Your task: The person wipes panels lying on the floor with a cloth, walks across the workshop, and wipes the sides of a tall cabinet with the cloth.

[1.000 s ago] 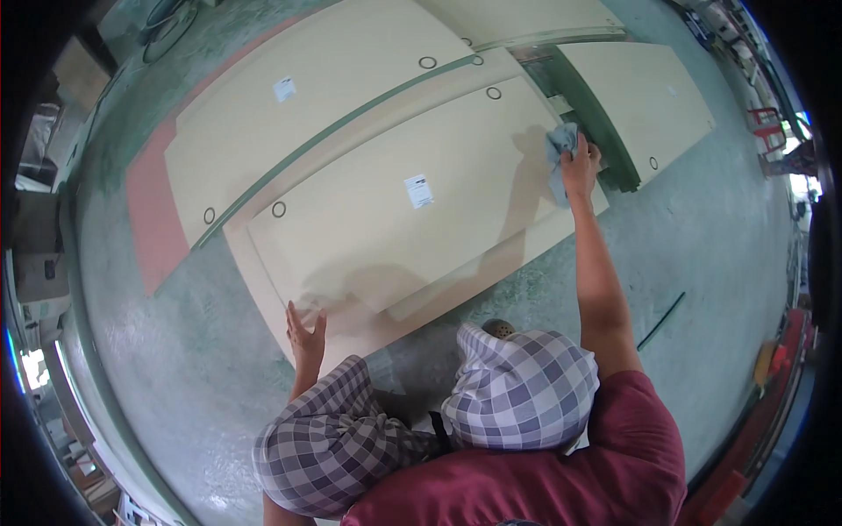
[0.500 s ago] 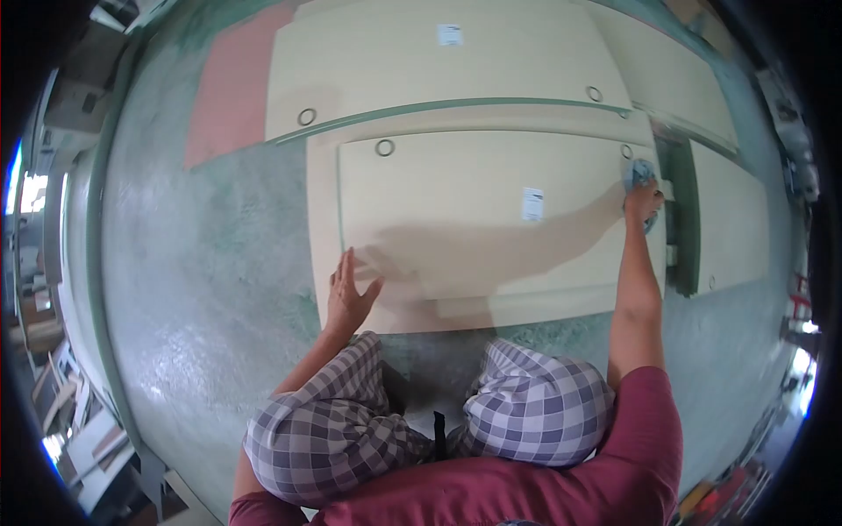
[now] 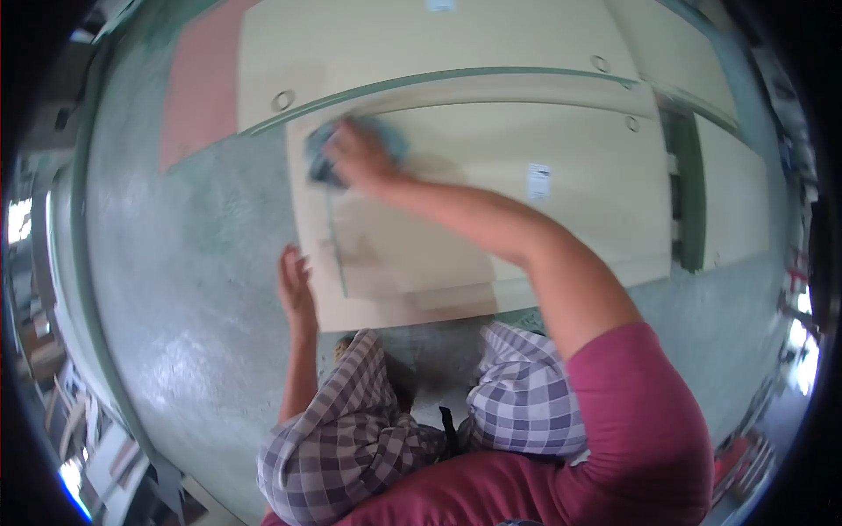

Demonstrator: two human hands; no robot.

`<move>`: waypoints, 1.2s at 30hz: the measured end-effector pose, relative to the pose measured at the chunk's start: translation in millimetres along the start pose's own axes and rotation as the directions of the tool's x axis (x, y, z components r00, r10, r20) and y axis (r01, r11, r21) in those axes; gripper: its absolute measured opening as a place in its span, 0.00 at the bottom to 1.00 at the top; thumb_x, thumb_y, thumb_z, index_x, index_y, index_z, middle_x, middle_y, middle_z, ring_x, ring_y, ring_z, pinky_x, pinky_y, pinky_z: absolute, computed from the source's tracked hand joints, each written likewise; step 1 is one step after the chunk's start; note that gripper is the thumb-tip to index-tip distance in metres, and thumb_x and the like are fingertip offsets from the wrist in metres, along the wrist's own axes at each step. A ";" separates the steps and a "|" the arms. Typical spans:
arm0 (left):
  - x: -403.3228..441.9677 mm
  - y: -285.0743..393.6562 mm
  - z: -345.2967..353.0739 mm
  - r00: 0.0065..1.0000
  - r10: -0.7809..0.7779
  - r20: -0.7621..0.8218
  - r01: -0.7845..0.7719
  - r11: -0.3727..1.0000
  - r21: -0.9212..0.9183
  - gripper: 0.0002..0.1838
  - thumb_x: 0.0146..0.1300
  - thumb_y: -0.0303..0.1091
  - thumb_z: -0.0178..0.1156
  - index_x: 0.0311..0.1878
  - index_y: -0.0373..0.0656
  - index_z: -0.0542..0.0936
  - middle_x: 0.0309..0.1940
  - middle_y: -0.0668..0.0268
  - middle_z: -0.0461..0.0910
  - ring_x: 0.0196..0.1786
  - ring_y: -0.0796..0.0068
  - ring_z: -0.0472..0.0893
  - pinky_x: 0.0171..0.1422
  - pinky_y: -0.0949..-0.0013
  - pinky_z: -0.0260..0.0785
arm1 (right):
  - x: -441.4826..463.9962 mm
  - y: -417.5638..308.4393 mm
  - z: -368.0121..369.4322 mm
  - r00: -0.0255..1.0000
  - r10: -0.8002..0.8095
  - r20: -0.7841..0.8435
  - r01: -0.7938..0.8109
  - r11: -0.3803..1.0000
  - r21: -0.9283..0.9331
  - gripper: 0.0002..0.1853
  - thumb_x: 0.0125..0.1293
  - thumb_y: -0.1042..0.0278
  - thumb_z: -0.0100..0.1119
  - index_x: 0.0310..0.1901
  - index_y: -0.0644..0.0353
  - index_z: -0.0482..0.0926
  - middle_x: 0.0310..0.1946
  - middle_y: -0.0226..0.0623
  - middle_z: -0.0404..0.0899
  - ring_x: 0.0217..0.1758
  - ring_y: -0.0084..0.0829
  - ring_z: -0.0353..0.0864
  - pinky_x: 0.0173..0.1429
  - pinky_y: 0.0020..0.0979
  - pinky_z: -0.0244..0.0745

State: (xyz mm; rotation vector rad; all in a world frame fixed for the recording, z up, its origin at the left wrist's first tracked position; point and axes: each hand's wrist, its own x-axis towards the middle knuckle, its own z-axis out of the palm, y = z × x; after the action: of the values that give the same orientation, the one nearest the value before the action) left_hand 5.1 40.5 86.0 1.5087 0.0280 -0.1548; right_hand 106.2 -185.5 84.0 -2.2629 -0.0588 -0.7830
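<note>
My right hand (image 3: 361,156), blurred by motion, is closed on a blue-grey cloth (image 3: 399,140) at the upper left corner of a cream panel (image 3: 456,228). The cloth lies bunched against the panel and covers that corner. A white label (image 3: 539,181) and a ring at the upper right corner (image 3: 632,124) show on the panel's face. My left hand (image 3: 296,280) hangs near the left edge of the larger sheet beneath, fingers loosely bent and apart, holding nothing.
Behind lies another cream panel (image 3: 438,44) with rings and a label, beside a pink sheet (image 3: 202,88). More cream panels lie to the right, one with a green edge (image 3: 690,193). Scrap pieces (image 3: 92,447) are piled at the far left on the green floor.
My right hand has swept the cloth from the panel's upper right corner across to its upper left. My left hand has drawn back to the left, off the panel. The view has shifted slightly.
</note>
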 end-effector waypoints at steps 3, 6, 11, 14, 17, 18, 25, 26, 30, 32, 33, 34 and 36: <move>5.0 25.1 -2.3 0.988 0.004 -0.152 0.027 0.978 0.206 0.28 0.66 0.52 0.42 0.62 0.42 0.59 0.61 0.56 0.61 0.62 0.60 0.63 0.64 0.59 0.54 | -61.5 -26.2 23.1 0.876 -0.066 0.478 -0.077 0.959 0.273 0.10 0.57 0.64 0.48 0.40 0.54 0.73 0.51 0.39 0.67 0.55 0.39 0.64 0.58 0.40 0.59; 11.9 20.7 -0.6 0.987 0.038 -0.157 0.009 0.958 0.287 0.28 0.66 0.51 0.41 0.62 0.41 0.60 0.61 0.54 0.60 0.62 0.58 0.62 0.63 0.58 0.56 | -143.9 -46.4 -10.0 0.694 -0.532 0.486 0.600 0.800 0.019 0.13 0.58 0.63 0.46 0.46 0.47 0.70 0.61 0.39 0.58 0.68 0.41 0.50 0.66 0.46 0.49; 10.9 6.3 14.5 0.990 0.140 -0.014 -0.115 0.856 0.504 0.26 0.67 0.47 0.42 0.62 0.40 0.59 0.61 0.52 0.59 0.63 0.57 0.61 0.63 0.59 0.56 | -191.6 -3.0 -99.3 0.590 -0.532 0.607 0.525 0.824 0.212 0.18 0.56 0.68 0.47 0.51 0.46 0.65 0.62 0.37 0.56 0.67 0.42 0.53 0.66 0.48 0.50; 9.3 -10.9 25.8 0.961 0.211 0.177 -0.274 0.673 0.687 0.26 0.67 0.44 0.43 0.64 0.42 0.58 0.64 0.50 0.53 0.66 0.52 0.55 0.66 0.56 0.50 | -197.5 24.4 -184.8 0.746 -0.285 0.602 0.386 0.921 -0.043 0.14 0.55 0.69 0.49 0.45 0.47 0.69 0.56 0.37 0.62 0.64 0.39 0.58 0.66 0.45 0.51; 6.1 -17.8 37.2 0.863 0.264 0.430 -0.499 0.319 0.806 0.28 0.64 0.44 0.46 0.65 0.44 0.56 0.67 0.50 0.44 0.69 0.45 0.43 0.68 0.49 0.42 | -234.2 122.6 -248.4 0.965 0.100 0.242 0.037 0.862 -0.506 0.17 0.53 0.72 0.50 0.47 0.53 0.70 0.50 0.41 0.67 0.60 0.40 0.62 0.59 0.43 0.58; 7.6 -20.3 38.6 0.854 0.274 0.442 -0.515 0.318 0.796 0.28 0.64 0.44 0.46 0.65 0.44 0.56 0.67 0.50 0.44 0.69 0.45 0.43 0.68 0.49 0.42 | -235.0 143.6 -280.2 0.950 0.304 0.077 -0.196 0.768 -0.609 0.17 0.54 0.71 0.50 0.48 0.55 0.69 0.53 0.44 0.65 0.60 0.42 0.62 0.60 0.46 0.57; 18.7 -55.3 42.5 0.833 0.204 0.515 -0.533 0.042 0.845 0.32 0.60 0.49 0.49 0.65 0.47 0.57 0.67 0.51 0.45 0.69 0.47 0.43 0.68 0.45 0.34 | -211.8 128.9 -239.6 0.844 0.439 -0.310 -0.489 0.388 -0.781 0.21 0.56 0.69 0.49 0.54 0.53 0.66 0.57 0.46 0.61 0.62 0.49 0.58 0.62 0.55 0.51; 19.7 -55.6 42.2 0.840 0.201 0.504 -0.521 0.043 0.852 0.32 0.60 0.49 0.49 0.65 0.47 0.58 0.67 0.51 0.46 0.69 0.48 0.43 0.68 0.45 0.34 | -202.4 100.2 -230.3 0.884 0.434 -0.175 -0.412 0.543 -0.731 0.21 0.57 0.70 0.47 0.55 0.55 0.66 0.56 0.47 0.61 0.64 0.49 0.56 0.62 0.55 0.52; 20.8 -51.3 37.4 0.853 0.184 0.489 -0.503 0.035 0.864 0.31 0.60 0.50 0.49 0.65 0.48 0.58 0.67 0.52 0.46 0.69 0.48 0.43 0.68 0.45 0.33 | -196.6 138.4 -274.2 0.817 0.567 -0.106 -0.506 0.616 -0.603 0.23 0.55 0.70 0.48 0.55 0.51 0.66 0.59 0.46 0.59 0.64 0.50 0.55 0.61 0.55 0.54; 17.0 -47.6 31.7 0.851 0.205 0.483 -0.493 -0.003 0.870 0.32 0.60 0.49 0.48 0.65 0.47 0.57 0.67 0.51 0.46 0.69 0.48 0.42 0.68 0.45 0.33 | -214.6 182.8 -302.7 0.761 0.477 -0.440 -0.616 0.315 -0.722 0.24 0.57 0.68 0.47 0.58 0.51 0.63 0.60 0.45 0.58 0.65 0.48 0.54 0.61 0.53 0.56; 14.8 -44.1 34.4 0.851 0.189 0.490 -0.498 -0.004 0.867 0.32 0.60 0.49 0.49 0.65 0.47 0.57 0.67 0.51 0.46 0.69 0.48 0.42 0.68 0.45 0.33 | -210.7 183.5 -319.1 0.641 0.531 -0.553 -0.734 0.216 -0.643 0.24 0.58 0.68 0.46 0.59 0.53 0.62 0.61 0.46 0.57 0.66 0.48 0.53 0.61 0.52 0.56; 14.7 -42.5 39.8 0.848 0.172 0.501 -0.510 0.006 0.860 0.33 0.60 0.49 0.49 0.66 0.46 0.56 0.67 0.51 0.45 0.69 0.47 0.42 0.68 0.45 0.33 | -203.1 178.2 -336.2 0.502 0.564 -0.656 -0.830 0.101 -0.549 0.25 0.59 0.68 0.45 0.60 0.54 0.60 0.61 0.47 0.57 0.66 0.48 0.52 0.61 0.52 0.56; 12.7 -46.9 35.0 0.851 0.161 0.499 -0.508 0.019 0.861 0.33 0.59 0.49 0.49 0.66 0.46 0.55 0.68 0.51 0.44 0.69 0.47 0.41 0.68 0.44 0.31 | -210.9 188.6 -313.5 0.585 0.528 -0.616 -0.773 0.134 -0.620 0.25 0.58 0.68 0.45 0.60 0.55 0.61 0.61 0.48 0.56 0.66 0.49 0.52 0.61 0.53 0.55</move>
State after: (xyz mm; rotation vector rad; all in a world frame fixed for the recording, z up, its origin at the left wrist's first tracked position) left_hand 9.4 2.1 40.3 2.8506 -0.8873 0.0762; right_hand -178.7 -490.9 21.3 -2.5681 1.7992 -0.5987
